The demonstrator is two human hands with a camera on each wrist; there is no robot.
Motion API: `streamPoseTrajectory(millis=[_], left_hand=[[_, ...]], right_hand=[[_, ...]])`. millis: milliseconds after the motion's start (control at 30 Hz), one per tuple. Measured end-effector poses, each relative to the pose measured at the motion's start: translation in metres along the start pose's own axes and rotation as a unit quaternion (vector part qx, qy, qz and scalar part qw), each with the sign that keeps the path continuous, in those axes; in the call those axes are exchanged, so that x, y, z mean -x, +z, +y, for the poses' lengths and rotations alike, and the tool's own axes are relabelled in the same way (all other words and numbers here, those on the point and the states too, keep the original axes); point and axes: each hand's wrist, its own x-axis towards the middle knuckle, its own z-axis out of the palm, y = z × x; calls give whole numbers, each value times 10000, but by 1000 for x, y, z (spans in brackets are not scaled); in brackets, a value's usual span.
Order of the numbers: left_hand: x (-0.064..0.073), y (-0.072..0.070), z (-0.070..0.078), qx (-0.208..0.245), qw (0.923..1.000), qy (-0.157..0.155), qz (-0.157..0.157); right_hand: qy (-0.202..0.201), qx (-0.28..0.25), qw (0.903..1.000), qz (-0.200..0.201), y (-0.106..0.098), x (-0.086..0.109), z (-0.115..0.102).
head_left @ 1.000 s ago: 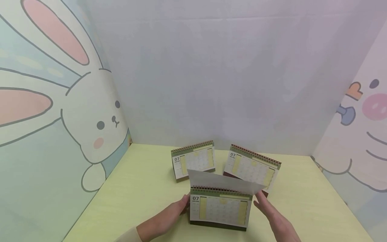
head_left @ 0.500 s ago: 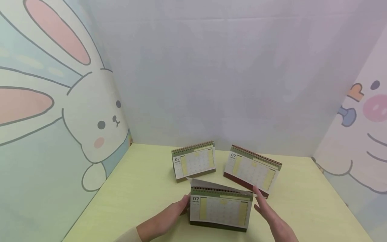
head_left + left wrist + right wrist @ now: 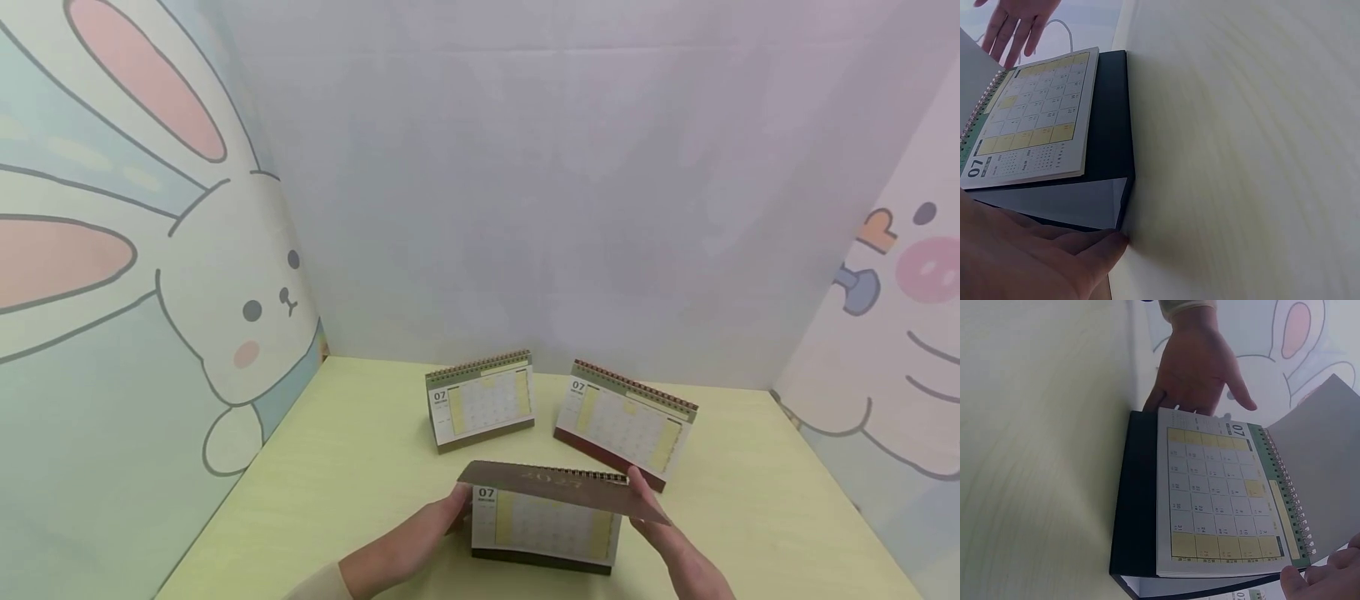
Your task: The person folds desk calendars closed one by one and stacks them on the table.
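A desk calendar (image 3: pixel 547 533) stands upright at the front, with page 07 facing out, a dark base and a wire spiral on top. Its dark cover sheet (image 3: pixel 555 489), bearing gold digits, hangs forward over the top of the page. My left hand (image 3: pixel 416 533) rests at the calendar's left end, fingers extended behind it. At the upper right corner is my right hand (image 3: pixel 671 546), fingers straight and touching the cover's right end. The cover's pale inner side (image 3: pixel 1322 469) slants away from the spiral in the right wrist view.
Two more desk calendars stand behind: one at the back left (image 3: pixel 487 404), another at the back right (image 3: pixel 626 421) near the right fingertips. A pale yellow tabletop (image 3: pixel 322 467) lies below. Walls with cartoon animals (image 3: pixel 247 275) enclose the sides.
The cover sheet has swung from standing up behind the spiral, over the top, to the front of the page. The right fingers shifted slightly at the corner; the left hand stayed put.
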Motion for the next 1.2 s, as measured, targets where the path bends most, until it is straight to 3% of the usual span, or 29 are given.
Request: streamPoseTrajectory(millis=[167, 400, 600, 800, 1067, 1200], left_hand=[[1, 0, 1, -82, 10000, 25, 28], [1, -1, 0, -218, 9997, 105, -40], [2, -2, -1, -291, 9995, 148, -18], [5, -4, -1, -247, 9996, 97, -11], [4, -4, -3, -240, 9996, 83, -88], [3, -4, -3, -244, 9996, 98, -104]], right_hand=[[344, -312, 9989, -89, 1, 9, 8], [175, -517, 9984, -136, 1, 5, 8], [506, -1302, 9901, -152, 4, 14, 11], [1227, -738, 9897, 88, 9, 32, 7], [1467, -1315, 9804, 81, 13, 39, 5], [1874, -1856, 9645, 147, 13, 47, 8]])
